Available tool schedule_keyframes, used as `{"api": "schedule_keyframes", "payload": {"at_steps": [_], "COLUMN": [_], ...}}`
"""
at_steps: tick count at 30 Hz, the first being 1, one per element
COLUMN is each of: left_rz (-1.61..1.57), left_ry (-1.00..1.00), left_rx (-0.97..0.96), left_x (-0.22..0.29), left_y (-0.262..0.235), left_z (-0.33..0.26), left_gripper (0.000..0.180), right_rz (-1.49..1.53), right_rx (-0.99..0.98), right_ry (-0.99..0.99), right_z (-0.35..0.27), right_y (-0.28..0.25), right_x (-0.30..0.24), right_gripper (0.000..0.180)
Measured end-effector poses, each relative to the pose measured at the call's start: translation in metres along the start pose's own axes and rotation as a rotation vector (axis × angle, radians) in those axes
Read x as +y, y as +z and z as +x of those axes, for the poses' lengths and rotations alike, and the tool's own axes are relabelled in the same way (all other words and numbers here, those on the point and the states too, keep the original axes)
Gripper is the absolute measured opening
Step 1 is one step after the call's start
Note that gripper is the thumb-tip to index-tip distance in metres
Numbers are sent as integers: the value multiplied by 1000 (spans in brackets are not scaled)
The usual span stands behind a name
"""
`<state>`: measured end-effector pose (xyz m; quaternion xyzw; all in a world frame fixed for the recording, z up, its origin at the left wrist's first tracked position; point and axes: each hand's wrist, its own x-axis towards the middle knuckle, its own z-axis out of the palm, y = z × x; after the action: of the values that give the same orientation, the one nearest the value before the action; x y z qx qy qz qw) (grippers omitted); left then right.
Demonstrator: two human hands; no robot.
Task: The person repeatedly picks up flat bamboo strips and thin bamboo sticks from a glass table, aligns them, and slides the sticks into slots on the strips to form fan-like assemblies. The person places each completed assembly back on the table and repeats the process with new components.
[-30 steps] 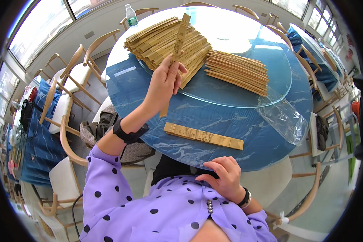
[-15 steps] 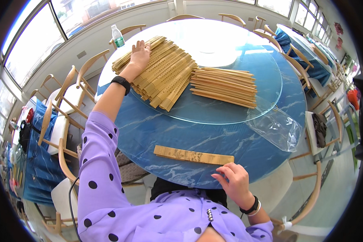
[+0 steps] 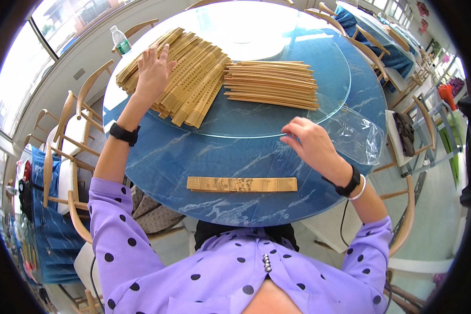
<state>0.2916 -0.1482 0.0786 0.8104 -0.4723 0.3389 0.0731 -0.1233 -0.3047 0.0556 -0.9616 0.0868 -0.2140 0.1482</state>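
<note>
Left hand (image 3: 153, 74) with spread fingers on fanned flat gold strips (image 3: 198, 86), on a glass turntable (image 3: 332, 68) left of thin sticks (image 3: 271, 82); right hand (image 3: 313, 145) with loosely curled, seemingly empty fingers near its front edge; possible slide of overlapping strips from uneven pressure

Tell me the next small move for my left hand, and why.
I'd probably pinch just one sleeve from the pile of golden paper sleeves with your left hand. That hand is already over the pile with its fingers spread, and the sleeves overlap closely, so a careless grab could bring several.
</note>
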Motion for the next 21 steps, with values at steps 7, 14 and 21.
{"api": "schedule_keyframes", "payload": {"at_steps": [7, 14, 21], "left_rz": [-515, -710, -766], "left_ry": [191, 92, -39], "left_rx": [-357, -407, -243], "left_x": [116, 164, 178], "left_y": [-111, -138, -133], "left_z": [-155, -254, -269], "left_gripper": [55, 52, 45], "right_rz": [-373, -349, -404], "right_rx": [69, -17, -106], "right_ry": [-148, -172, -213], "right_z": [77, 90, 88], "right_y": [47, 57, 55], "right_x": [74, 77, 77], "right_gripper": [22, 15, 16]}}
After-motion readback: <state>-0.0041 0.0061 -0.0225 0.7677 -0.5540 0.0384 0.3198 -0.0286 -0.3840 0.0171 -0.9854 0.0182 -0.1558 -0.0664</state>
